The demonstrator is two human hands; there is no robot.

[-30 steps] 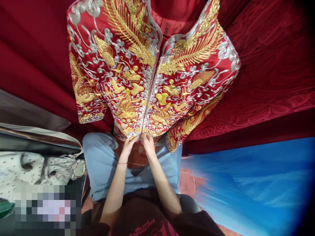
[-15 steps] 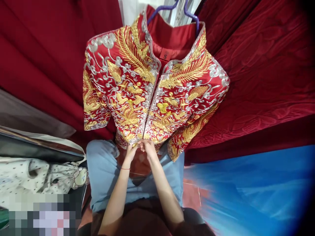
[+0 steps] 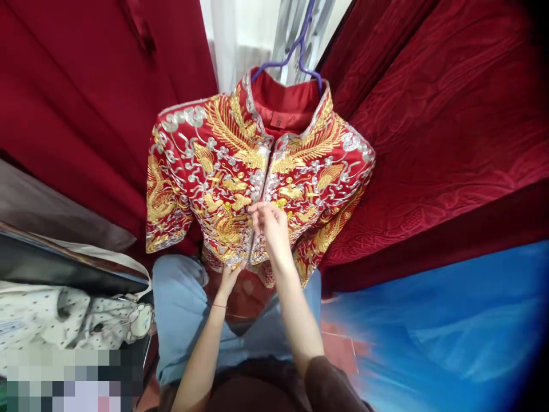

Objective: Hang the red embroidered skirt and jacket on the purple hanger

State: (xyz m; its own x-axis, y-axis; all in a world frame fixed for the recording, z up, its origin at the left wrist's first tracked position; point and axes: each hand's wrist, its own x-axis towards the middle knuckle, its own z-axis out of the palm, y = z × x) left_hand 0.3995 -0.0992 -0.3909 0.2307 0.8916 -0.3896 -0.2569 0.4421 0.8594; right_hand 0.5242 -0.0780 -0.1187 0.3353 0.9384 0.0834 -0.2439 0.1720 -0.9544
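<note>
A red jacket with gold and silver embroidery and a stand-up collar hangs in front of me on a purple hanger. Inside its neck a red label bears the letter S. At the lower front edge my left hand grips the hem, thumb on top. My right hand is raised in front of the front opening at chest height. Its fingers are pinched together, and whatever they may hold is too small to make out. Whether they touch the embroidery I cannot tell.
Dark red cloth hangs at the left, and patterned red fabric at the right. Bright blue fabric spreads at lower right. A spotted pale cloth lies at lower left. My knees are below the jacket.
My right hand has risen from the hem, beside the left hand, to the middle of the front opening. The left hand stays at the hem. The jacket appears lower in view.
</note>
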